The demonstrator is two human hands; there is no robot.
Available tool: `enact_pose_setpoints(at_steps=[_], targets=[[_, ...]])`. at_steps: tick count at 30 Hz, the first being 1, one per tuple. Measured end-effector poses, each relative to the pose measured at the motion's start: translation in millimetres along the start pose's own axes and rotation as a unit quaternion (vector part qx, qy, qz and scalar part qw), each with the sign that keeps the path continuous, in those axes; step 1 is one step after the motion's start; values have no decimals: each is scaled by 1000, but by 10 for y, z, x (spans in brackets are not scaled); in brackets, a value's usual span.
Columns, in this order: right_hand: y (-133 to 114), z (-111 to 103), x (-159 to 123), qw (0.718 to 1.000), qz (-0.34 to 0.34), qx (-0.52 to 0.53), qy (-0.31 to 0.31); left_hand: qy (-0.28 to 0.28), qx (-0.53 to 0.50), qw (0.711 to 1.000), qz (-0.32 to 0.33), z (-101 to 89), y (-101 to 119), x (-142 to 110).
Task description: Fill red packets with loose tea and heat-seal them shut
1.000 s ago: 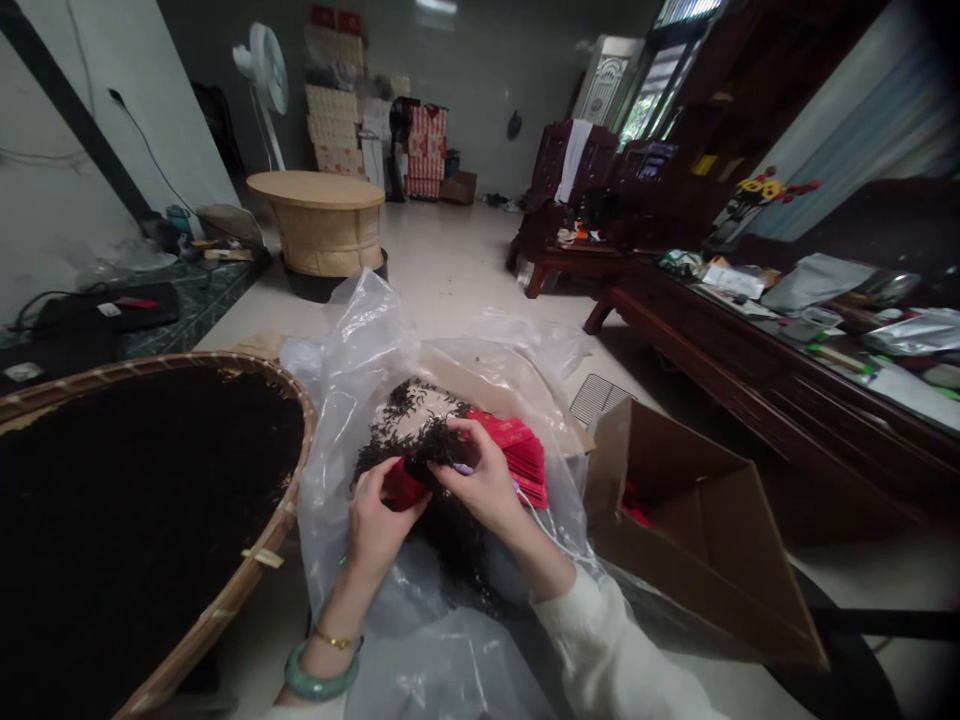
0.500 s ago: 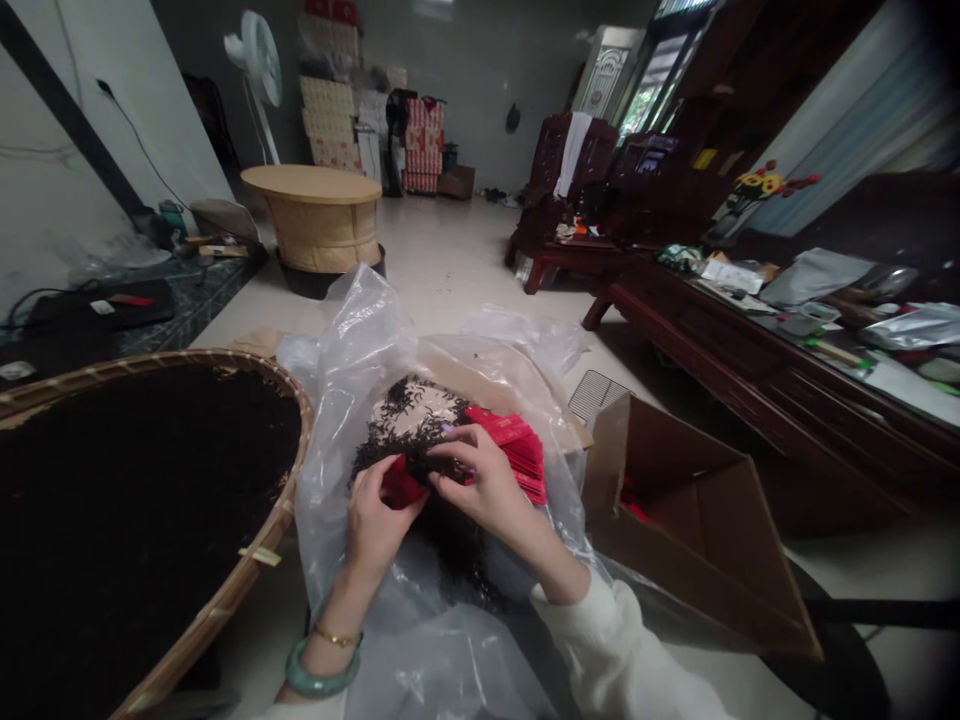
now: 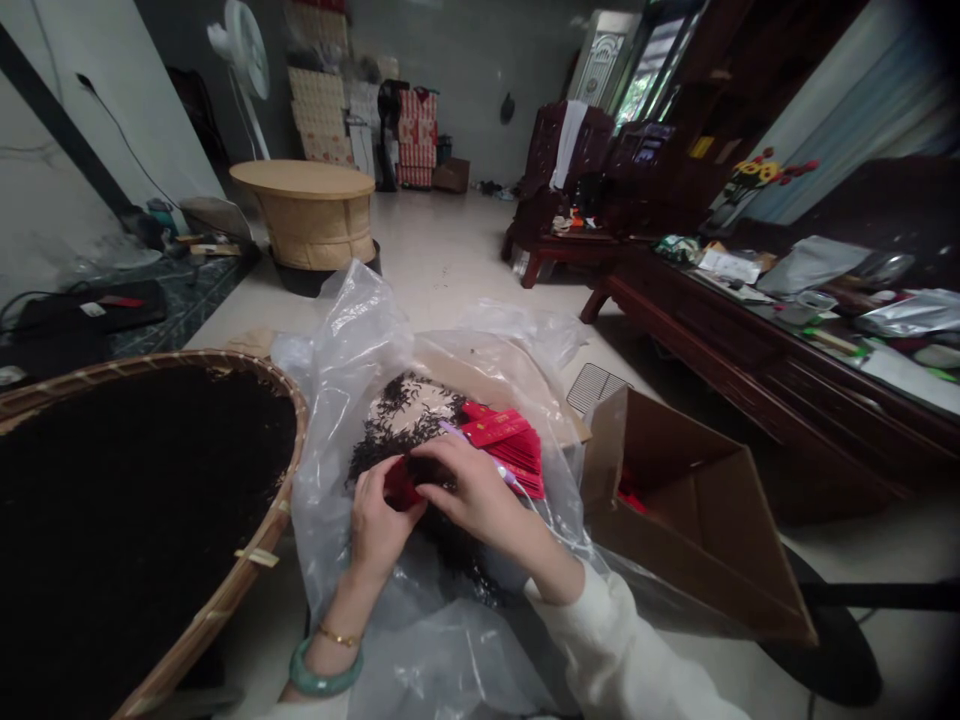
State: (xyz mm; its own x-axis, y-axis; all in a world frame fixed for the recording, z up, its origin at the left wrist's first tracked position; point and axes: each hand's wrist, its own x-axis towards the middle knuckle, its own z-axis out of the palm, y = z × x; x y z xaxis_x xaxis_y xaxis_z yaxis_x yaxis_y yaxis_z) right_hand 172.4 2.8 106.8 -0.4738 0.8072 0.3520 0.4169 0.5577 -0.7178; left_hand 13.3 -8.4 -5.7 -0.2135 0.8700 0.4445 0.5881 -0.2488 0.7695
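My left hand (image 3: 376, 520) is closed around a small red packet (image 3: 401, 487), its mouth turned toward the right. At that mouth, my right hand (image 3: 480, 490) curls its fingers and thumb around dark tea leaves, partly hidden by the hand. Under both hands, loose tea leaves (image 3: 397, 425) lie scattered on a pale surface inside clear plastic sheeting (image 3: 352, 330). A fanned stack of flat red packets (image 3: 517, 445) lies just beyond my right hand. Between them a slim purple tool (image 3: 504, 472) with a white cord shows in part.
A wide woven bamboo tray (image 3: 300, 420) full of dark leaves stands at the left. On the right is an open cardboard box (image 3: 697, 550) with something red inside. Farther off are a round tan table (image 3: 304, 180), a fan (image 3: 247, 50) and a long dark wooden table (image 3: 750, 350).
My right hand has moved left with the leaves, up to the red packet's mouth, uncovering more of the purple tool. My left hand keeps its hold, and the view has shifted slightly.
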Motion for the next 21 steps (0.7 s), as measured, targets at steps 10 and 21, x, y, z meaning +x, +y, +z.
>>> enact_pose_setpoints(at_steps=[10,21], targets=[[109,113,-18,993,1,-118,-1,3,18,1000,7,17,30,-23],[167,-31,-113,968,76,93,219,27,13,999,9,-6,16,-13]])
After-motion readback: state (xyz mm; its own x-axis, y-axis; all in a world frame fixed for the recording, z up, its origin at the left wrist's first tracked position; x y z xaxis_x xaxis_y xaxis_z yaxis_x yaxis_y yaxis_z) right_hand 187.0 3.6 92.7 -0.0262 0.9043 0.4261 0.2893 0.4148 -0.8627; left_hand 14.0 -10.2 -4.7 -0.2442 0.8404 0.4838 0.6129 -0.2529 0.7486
